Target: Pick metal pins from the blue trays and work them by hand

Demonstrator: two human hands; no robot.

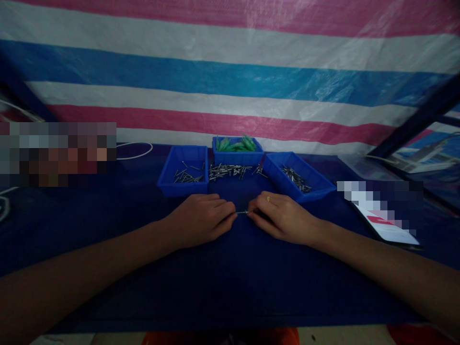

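My left hand (206, 218) and my right hand (282, 218) face each other just above the dark blue tabletop. Between them runs a thin silver metal pin (242, 212), roughly level, with a slightly wider part near the right fingertips. The fingers of both hands are closed in a pinch, one at each end of the pin. The pin's ends are hidden in the fingertips. A ring (268, 199) sits on a finger of my right hand. Beyond the hands lies a loose pile of similar metal pins (230, 171).
A blue bin (165, 179) at left and another blue bin (316, 191) at right hold metal pieces. Behind the pile, a smaller blue bin (239, 157) holds green pieces (246, 143). A phone-like device (391, 227) lies at right. A striped sheet (230, 76) hangs behind.
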